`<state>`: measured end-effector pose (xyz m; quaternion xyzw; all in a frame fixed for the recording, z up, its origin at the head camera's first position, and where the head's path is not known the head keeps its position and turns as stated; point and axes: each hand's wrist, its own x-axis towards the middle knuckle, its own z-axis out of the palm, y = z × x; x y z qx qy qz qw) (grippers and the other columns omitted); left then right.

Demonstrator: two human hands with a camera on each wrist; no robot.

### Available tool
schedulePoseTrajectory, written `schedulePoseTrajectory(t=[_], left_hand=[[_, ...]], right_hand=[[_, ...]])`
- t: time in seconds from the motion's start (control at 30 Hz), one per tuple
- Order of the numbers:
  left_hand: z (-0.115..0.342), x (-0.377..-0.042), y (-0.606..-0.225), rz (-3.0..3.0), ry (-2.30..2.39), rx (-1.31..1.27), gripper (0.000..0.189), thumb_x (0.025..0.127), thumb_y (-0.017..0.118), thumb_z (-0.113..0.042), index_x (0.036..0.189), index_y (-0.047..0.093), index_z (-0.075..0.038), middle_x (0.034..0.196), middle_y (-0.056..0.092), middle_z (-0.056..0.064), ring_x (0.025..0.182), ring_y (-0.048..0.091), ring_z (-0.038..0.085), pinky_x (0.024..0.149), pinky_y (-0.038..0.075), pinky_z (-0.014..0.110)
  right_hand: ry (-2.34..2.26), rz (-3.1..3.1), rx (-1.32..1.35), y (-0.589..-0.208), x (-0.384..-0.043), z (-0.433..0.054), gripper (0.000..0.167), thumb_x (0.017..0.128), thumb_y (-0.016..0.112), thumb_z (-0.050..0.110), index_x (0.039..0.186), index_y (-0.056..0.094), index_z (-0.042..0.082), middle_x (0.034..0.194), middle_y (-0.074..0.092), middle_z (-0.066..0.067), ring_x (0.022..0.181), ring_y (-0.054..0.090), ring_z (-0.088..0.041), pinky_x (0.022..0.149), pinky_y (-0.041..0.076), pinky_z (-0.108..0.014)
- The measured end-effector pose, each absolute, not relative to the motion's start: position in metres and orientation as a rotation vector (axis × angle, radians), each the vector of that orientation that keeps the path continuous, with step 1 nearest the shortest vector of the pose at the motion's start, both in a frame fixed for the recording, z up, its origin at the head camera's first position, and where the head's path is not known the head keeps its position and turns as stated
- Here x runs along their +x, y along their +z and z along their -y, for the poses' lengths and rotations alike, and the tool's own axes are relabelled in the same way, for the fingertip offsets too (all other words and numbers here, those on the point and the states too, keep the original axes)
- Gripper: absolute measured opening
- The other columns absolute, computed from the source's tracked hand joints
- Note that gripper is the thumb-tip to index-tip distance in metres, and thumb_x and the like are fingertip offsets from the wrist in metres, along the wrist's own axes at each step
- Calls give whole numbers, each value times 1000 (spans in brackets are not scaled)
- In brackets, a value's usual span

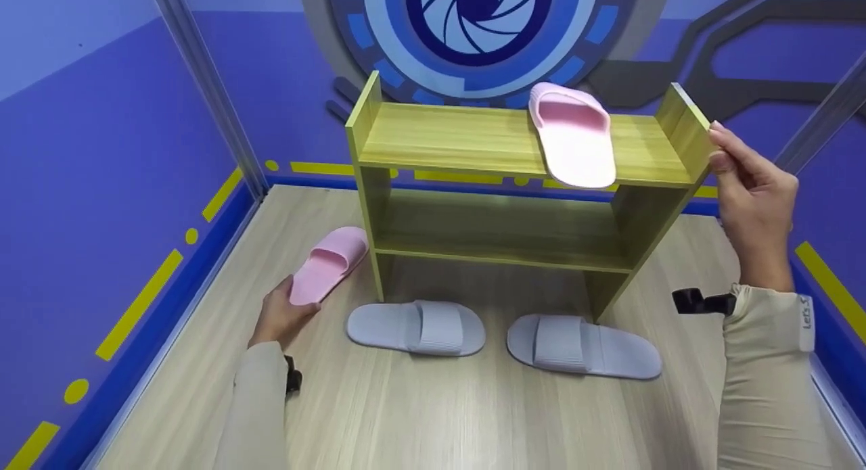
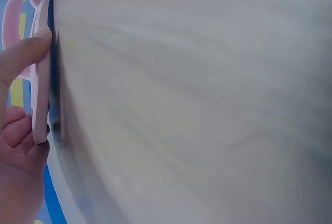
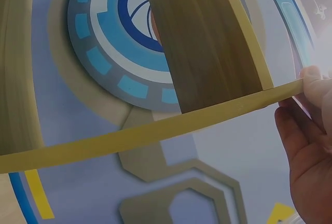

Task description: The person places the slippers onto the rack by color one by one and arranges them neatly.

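Note:
A pink slipper [image 1: 318, 277] is in my left hand [image 1: 279, 318], low down by the left side of a wooden shoe rack [image 1: 460, 138]. The left wrist view has the thumb along the slipper's edge [image 2: 41, 89] and the fingers at its heel end. My right hand [image 1: 758, 206] pinches the upper corner of the rack's right side panel [image 1: 687, 128]; the right wrist view also has the fingertips on the panel's end [image 3: 207, 123]. Another pink slipper [image 1: 578, 152] lies on the rack's top shelf, right of the middle, its heel end over the front edge.
Two grey slippers lie on the wood-look floor [image 1: 440, 416] before the rack, the left one [image 1: 385, 326] with its toe rightward, the right one [image 1: 622, 351] with its toe leftward. Blue and purple printed walls [image 1: 88, 186] stand at the left, back and right.

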<state>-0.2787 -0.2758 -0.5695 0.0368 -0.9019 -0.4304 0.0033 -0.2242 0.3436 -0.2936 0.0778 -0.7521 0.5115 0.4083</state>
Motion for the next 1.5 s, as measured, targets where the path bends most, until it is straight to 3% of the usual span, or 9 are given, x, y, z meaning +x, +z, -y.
schedulePoseTrajectory(t=[0.13,0.47,0.97,1.5], left_hand=[[276,-280,-568,2813,-1340,103,81,78,78,-15,143,36,9,143,43,30,134,41,41,112,31,52],[283,-276,-561,2862,-1378,183,92,78,80,-19,147,27,9,151,29,29,142,27,41,116,25,50],[312,-265,-547,2909,-1618,232,96,78,80,-27,153,22,-7,159,21,14,148,13,35,119,15,51],[342,-250,-527,2964,-1527,15,94,78,80,-25,150,26,0,154,29,24,142,24,42,116,19,56]], right_hand=[[1282,1858,225,-295,-228,-346,30,88,64,0,117,69,5,123,67,-5,113,63,-7,89,48,-12],[1313,1832,251,-299,-231,-348,30,87,63,-2,116,69,3,123,67,-6,112,64,-9,88,49,-13],[1327,1815,266,-299,-230,-348,30,87,64,-2,117,68,1,123,66,-7,113,64,-9,89,49,-13],[1226,1822,260,-301,-232,-347,28,89,63,0,116,69,3,122,67,-7,112,65,-10,88,50,-14]])
